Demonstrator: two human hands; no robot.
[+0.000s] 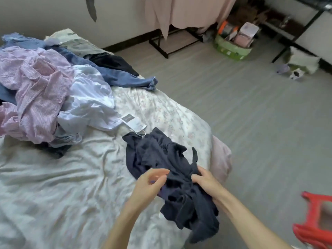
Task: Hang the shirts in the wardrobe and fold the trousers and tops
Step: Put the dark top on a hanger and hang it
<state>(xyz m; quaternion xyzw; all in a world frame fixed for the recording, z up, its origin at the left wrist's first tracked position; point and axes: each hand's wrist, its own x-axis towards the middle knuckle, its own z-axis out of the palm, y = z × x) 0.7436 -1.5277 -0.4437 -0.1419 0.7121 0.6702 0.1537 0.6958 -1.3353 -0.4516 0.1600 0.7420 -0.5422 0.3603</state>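
Head view is showing a dark navy garment (161,164) lying crumpled near the corner of the bed (53,186), with a paper tag (133,124) just beside its far edge. The right hand (203,180) is gripping a bunched fold of it, fingers curled round the cloth. The left hand (150,182) is hovering at the garment's edge, fingers loosely bent; whether they are pinching fabric I cannot tell. A heap of shirts and jeans (53,90) is lying farther up the bed.
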